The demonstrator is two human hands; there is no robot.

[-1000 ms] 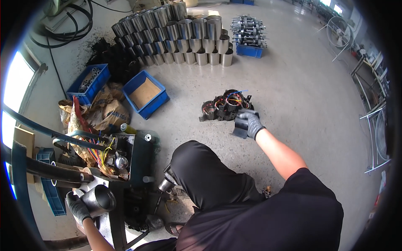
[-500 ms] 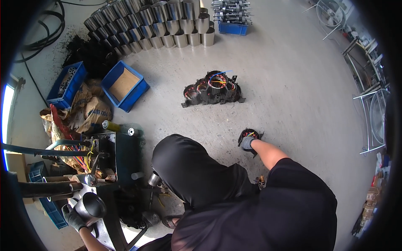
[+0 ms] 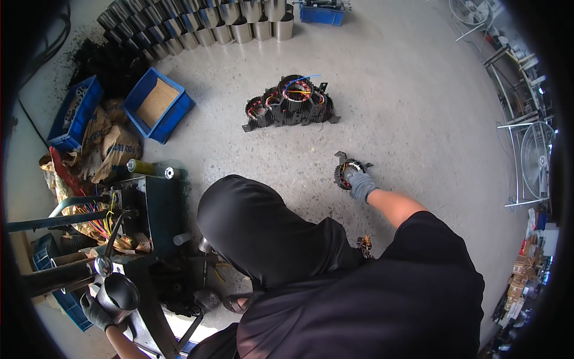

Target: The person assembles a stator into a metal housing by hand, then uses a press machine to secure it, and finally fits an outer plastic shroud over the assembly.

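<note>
Head view: speckled concrete workshop floor (image 3: 412, 90)

Seen from a single head-worn fisheye camera, high above a concrete workshop floor (image 3: 418, 90) and facing steeply down. Nearest the lens: black-clad knee and torso, filling the lower centre. Farther off, at arm's reach: gloved right hand (image 3: 360, 183) on a motor stator (image 3: 347, 173) on the floor; gloved left hand (image 3: 95, 311) at the lower left edge beside a machine stand (image 3: 152, 206). Bent toward the dark rim: steel cylinders (image 3: 197, 24) at the top. No second view to overlap.
</note>
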